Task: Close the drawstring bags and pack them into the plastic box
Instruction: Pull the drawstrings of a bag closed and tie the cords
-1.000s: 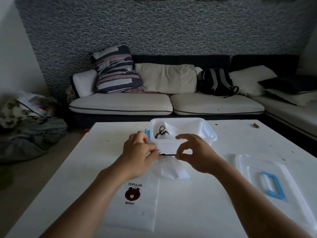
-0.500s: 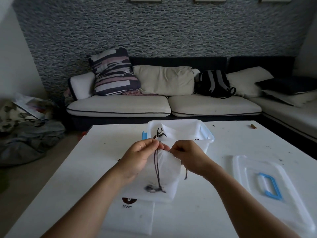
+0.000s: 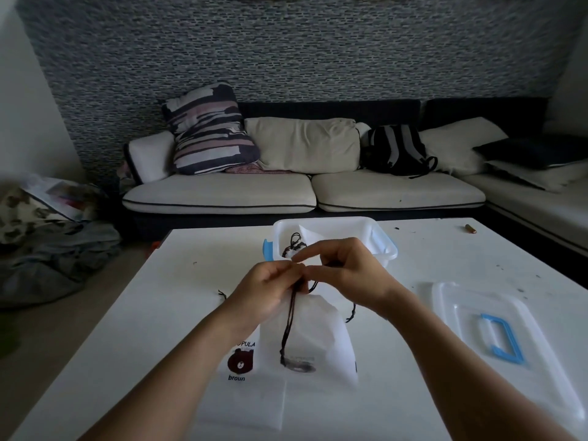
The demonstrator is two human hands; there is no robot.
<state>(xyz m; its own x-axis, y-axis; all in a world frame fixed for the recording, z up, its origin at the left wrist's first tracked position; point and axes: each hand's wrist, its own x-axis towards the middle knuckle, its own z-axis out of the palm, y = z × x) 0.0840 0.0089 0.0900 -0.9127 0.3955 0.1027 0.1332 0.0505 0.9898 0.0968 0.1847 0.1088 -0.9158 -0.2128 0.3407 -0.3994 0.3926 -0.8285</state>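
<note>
Pinching the gathered neck of a white drawstring bag (image 3: 313, 332) at the centre of the frame, the left hand (image 3: 270, 294) and the right hand (image 3: 348, 272) meet above the white surface (image 3: 152, 313). The left fingers (image 3: 286, 275) are curled round the bunched top and a dark cord (image 3: 288, 326) that hangs down over the front of the bag. The right fingers pinch the neck from the other side, the index finger lifted and pointing towards the left. Another cord end dangles below the right wrist.

The bag's bottom rests on a second, flat bag (image 3: 245, 399) at lower centre, printed with a brown bear and the word "broun".

Just behind the hands, in the middle of the frame, sits the open plastic box (image 3: 378, 240) with a white bag and dark cord inside. Its clear lid (image 3: 471, 313) with a blue handle lies flat at lower right.

A sofa (image 3: 222, 195) with cushions and a dark backpack (image 3: 396, 149) fills the background.
</note>
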